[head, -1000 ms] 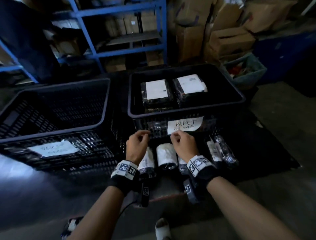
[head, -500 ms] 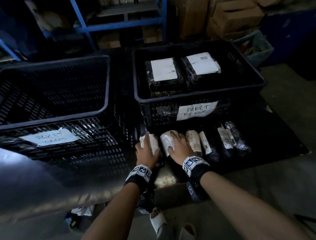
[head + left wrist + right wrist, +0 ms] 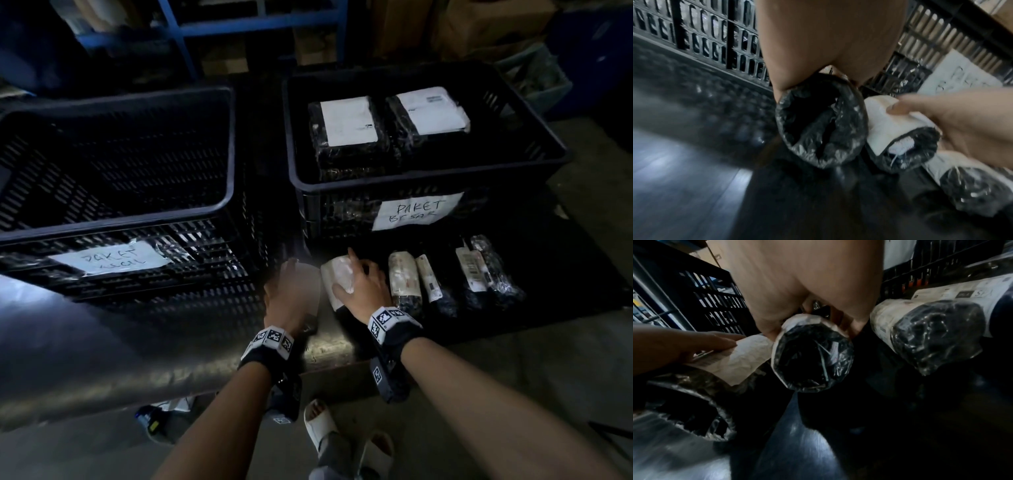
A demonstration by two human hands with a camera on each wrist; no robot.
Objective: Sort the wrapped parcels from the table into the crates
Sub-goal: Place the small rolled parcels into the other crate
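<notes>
Several rolled parcels in black wrap with white labels lie in a row on the dark mat in front of the right crate (image 3: 411,183). My left hand (image 3: 286,298) grips the leftmost roll (image 3: 310,279), which is blurred; its black end (image 3: 821,126) shows under my palm. My right hand (image 3: 359,284) curls over the second roll (image 3: 337,279), whose end (image 3: 812,356) faces the wrist camera. Other rolls (image 3: 404,279) lie to its right. The left crate (image 3: 120,221), labelled PAKET KECIL, looks empty. The right crate, labelled PAKET BESAR, holds two flat parcels (image 3: 346,123).
The shiny metal table (image 3: 102,342) extends to the left, and its front edge lies just behind my wrists. Blue shelving (image 3: 257,27) and cardboard boxes (image 3: 479,24) stand behind the crates. Sandalled feet (image 3: 322,421) show below the table.
Both hands came down from the right crate's front onto the two leftmost rolls and closed round them. The left hand with its roll is now blurred in motion.
</notes>
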